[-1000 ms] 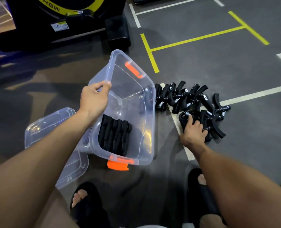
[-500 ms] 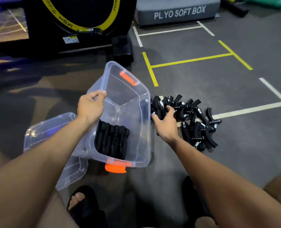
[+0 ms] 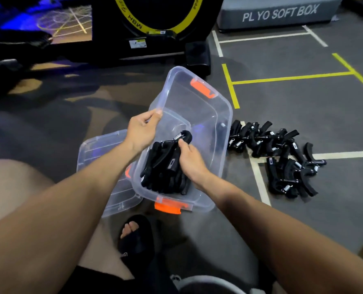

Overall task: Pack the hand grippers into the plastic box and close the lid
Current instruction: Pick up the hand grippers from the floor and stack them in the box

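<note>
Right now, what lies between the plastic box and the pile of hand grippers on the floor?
In the head view, only bare grey floor separates the plastic box from the pile of hand grippers.

Box (image 3: 223,115) on floor, grippers (image 3: 165,172) packed inside; lid (image 3: 104,149) left of box; loose gripper pile (image 3: 282,158) right of box.

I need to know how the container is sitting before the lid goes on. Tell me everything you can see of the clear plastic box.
The plastic box is a clear, rectangular tub with rounded corners and an orange latch at each short end. It is open, lidless and tilted up on its near end on the floor. The left hand grips its left rim; the right hand reaches inside, holding a hand gripper over the black ones already stacked at its near end. The lid lies beside it.
</note>
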